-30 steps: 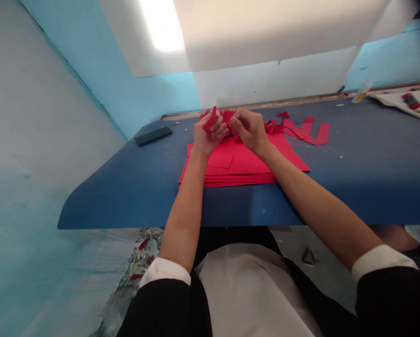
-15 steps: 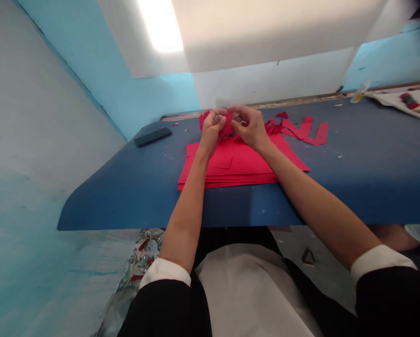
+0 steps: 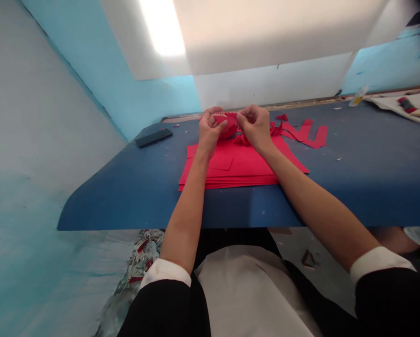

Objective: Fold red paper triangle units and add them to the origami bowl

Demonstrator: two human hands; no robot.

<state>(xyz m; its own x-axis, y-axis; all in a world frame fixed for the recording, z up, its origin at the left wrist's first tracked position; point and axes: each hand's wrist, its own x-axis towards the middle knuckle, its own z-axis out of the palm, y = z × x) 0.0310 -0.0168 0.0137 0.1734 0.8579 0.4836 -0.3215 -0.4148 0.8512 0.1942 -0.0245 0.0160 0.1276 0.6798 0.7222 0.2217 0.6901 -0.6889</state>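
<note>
Between my two hands is a red paper piece with a row of small cuts along its upper edge. My left hand grips its left side between thumb and fingers. At its right end my right hand pinches the paper with thumb and forefinger. Both hands are just above a stack of red paper sheets on the table. Crumpled red paper scraps lie on the stack beside my right hand, partly hidden by it.
On the blue table, a dark flat oblong object lies to the left. Red paper strips are to the right. Farther right are a small clear bottle and a pale sheet with a red-and-tan object on it. A wall runs along the back.
My right hand has shifted slightly right. The red paper piece has been turned, so its cut edge now runs along the top between my hands.
</note>
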